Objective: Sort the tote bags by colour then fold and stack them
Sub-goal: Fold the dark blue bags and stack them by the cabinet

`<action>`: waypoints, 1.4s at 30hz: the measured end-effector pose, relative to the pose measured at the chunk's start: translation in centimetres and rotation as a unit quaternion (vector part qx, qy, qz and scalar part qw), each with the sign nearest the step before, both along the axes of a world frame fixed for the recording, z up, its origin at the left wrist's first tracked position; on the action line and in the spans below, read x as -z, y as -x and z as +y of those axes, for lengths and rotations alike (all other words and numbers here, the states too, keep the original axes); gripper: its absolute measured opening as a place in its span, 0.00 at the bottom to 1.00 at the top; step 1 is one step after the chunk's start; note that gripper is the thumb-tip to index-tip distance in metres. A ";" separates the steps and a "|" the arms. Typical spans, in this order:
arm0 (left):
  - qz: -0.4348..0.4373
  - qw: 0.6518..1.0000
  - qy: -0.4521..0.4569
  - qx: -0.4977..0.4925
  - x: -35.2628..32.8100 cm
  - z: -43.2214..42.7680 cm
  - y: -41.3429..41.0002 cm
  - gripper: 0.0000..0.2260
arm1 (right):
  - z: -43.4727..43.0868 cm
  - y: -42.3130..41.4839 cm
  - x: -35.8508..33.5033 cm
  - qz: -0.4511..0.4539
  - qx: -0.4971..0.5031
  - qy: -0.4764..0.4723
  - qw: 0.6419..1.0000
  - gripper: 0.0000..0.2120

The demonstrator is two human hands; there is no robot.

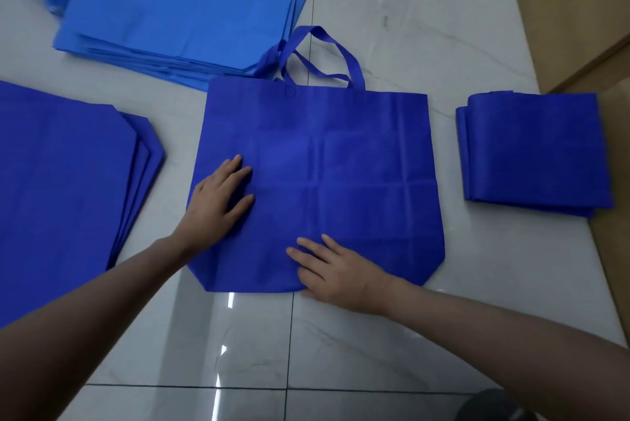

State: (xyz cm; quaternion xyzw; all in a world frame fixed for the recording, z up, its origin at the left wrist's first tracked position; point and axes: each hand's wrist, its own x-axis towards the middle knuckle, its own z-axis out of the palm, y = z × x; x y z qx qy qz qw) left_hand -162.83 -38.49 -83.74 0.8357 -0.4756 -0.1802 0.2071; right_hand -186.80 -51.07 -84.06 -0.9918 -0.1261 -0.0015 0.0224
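Observation:
A dark blue tote bag (341, 161) lies spread flat on the tiled floor in the middle, its handles pointing away from me. My left hand (218, 199) rests flat on the bag's left part, fingers apart. Near the bag's bottom edge my right hand (335, 272) presses flat on the fabric, fingers spread. A pile of unfolded dark blue bags (64, 182) lies at the left. At the far left sits a pile of lighter blue bags (184, 8). A stack of folded dark blue bags (531, 151) lies at the right.
Glossy white floor tiles (409, 32) surround the bags. Brown cardboard (572, 5) lies along the right edge and under part of the folded stack. A dark object (494, 407) shows at the bottom right corner.

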 end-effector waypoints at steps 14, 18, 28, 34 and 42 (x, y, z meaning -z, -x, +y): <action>0.372 0.914 0.059 -0.148 -5.9 4.3 -2.3 0.40 | -8.4 -8.8 -12.4 0.246 0.236 -0.384 0.858 0.11; 0.325 0.918 0.135 -0.185 -6.7 2.5 -2.3 0.27 | -10.8 -10.5 -14.7 0.268 0.243 -0.357 0.861 0.12; 0.299 0.864 0.186 -0.359 -5.9 -2.8 -3.6 0.23 | -13.2 -9.9 -16.5 0.250 0.253 -0.114 0.928 0.08; 0.388 0.853 0.160 -0.311 -4.7 -2.4 -3.5 0.24 | -16.9 -13.4 -16.3 0.198 0.308 -0.021 0.930 0.16; 0.093 0.943 0.063 -0.314 -2.3 -4.9 -4.5 0.23 | -11.4 -13.7 -5.8 -0.065 0.316 0.107 0.941 0.18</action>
